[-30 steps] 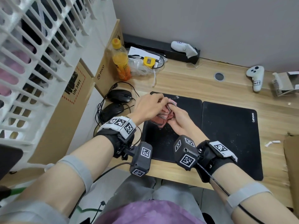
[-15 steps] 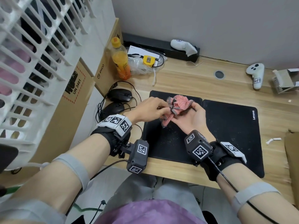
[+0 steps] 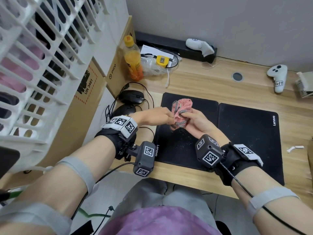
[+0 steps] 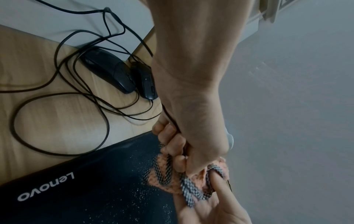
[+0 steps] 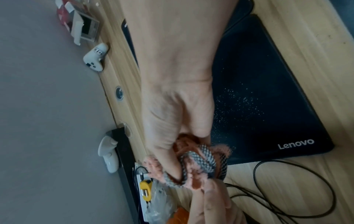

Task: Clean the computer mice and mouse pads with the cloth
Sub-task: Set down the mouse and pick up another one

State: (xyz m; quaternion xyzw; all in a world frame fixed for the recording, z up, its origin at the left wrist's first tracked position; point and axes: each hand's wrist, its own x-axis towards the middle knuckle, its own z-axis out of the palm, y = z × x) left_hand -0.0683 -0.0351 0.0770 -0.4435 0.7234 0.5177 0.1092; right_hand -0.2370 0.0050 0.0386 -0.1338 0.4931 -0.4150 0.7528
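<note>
A pink cloth (image 3: 183, 106) with a black-and-white woven edge is bunched above the left black mouse pad (image 3: 179, 143). My right hand (image 3: 194, 119) grips the cloth (image 5: 199, 160), palm up, thumb pressed into it. My left hand (image 3: 159, 116) pinches its woven edge (image 4: 166, 172) from the left. White specks lie on the left pad (image 4: 107, 189). A second black mouse pad (image 3: 250, 138) lies to the right. Two black wired mice (image 3: 132, 97) (image 3: 125, 109) sit left of the pads, with tangled cables (image 4: 63, 91).
An orange drink bottle (image 3: 133, 63), a yellow tape measure (image 3: 162, 61) on a plastic bag, and two white controllers (image 3: 277, 77) (image 3: 198, 45) stand along the back of the wooden desk (image 3: 203, 83). Cardboard boxes (image 3: 88, 99) and a white crate (image 3: 42, 48) rise at left.
The cloth has been turned and bunched up in my right hand, which rolled palm-up. My left hand shifted from over the cloth to pinching its edge at the left.
</note>
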